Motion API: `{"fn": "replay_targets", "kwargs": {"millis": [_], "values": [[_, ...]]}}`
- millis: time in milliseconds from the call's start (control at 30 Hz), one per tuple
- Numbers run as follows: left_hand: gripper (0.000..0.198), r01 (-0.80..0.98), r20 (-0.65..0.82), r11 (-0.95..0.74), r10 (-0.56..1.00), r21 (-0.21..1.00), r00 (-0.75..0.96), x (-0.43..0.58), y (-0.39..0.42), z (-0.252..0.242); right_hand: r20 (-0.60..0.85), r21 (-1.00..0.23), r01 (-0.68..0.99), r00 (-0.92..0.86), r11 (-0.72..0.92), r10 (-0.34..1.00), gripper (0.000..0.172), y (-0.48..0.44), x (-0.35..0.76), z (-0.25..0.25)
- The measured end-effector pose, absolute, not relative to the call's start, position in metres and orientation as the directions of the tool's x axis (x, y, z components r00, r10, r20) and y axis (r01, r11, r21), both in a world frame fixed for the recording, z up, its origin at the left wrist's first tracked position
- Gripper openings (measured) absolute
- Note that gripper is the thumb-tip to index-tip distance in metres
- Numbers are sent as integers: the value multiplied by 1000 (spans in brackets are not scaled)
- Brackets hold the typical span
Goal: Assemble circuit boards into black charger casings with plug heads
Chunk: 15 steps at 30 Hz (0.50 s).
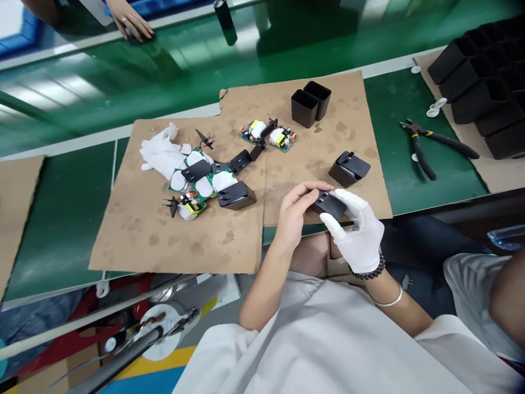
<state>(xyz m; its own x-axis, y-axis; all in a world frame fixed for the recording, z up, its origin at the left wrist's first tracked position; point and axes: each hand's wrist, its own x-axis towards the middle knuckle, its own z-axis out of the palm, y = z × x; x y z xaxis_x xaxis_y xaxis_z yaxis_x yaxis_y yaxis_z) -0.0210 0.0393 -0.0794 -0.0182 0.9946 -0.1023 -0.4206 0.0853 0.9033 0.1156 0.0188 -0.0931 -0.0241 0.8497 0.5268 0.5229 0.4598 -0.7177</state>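
Note:
Between my two hands, at the near edge of the cardboard, is a black plug adapter (330, 204) with metal prongs on its top face. My bare left hand (296, 210) grips its left end, thumb and fingers closed on it. On the other side my white-gloved right hand (356, 229) pinches the right end. Just beyond them a black adapter case (348, 169) rests with its pronged cover tilted on top. Further left, another adapter (237, 196) lies among green circuit boards (204, 187) with white pads and loose black plug covers (240, 161).
Two open black cases (304, 107) stand at the back of the cardboard (197, 241). Pliers (422, 143) lie on the green table to the right, beside rows of black cases (476, 104). A crumpled white glove (162, 150) lies left. Across the belt is another person's hand (130, 21).

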Motion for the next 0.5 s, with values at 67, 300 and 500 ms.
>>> {"fn": "replay_targets", "kwargs": {"millis": [67, 300, 500], "values": [[13, -426, -116, 104, 993, 899, 0, -22, 40, -80, 452, -789, 490, 53, 371, 891, 42, 13, 112, -94], [13, -351, -99, 104, 995, 931, 31, -25, 36, -77, 417, -706, 631, 6, 320, 909, 33, 10, 113, -76], [18, -205, 22, -18, 1000, 979, 15, -24, 33, -74, 507, -598, 690, -69, 408, 859, 29, 12, 113, -69]]}}
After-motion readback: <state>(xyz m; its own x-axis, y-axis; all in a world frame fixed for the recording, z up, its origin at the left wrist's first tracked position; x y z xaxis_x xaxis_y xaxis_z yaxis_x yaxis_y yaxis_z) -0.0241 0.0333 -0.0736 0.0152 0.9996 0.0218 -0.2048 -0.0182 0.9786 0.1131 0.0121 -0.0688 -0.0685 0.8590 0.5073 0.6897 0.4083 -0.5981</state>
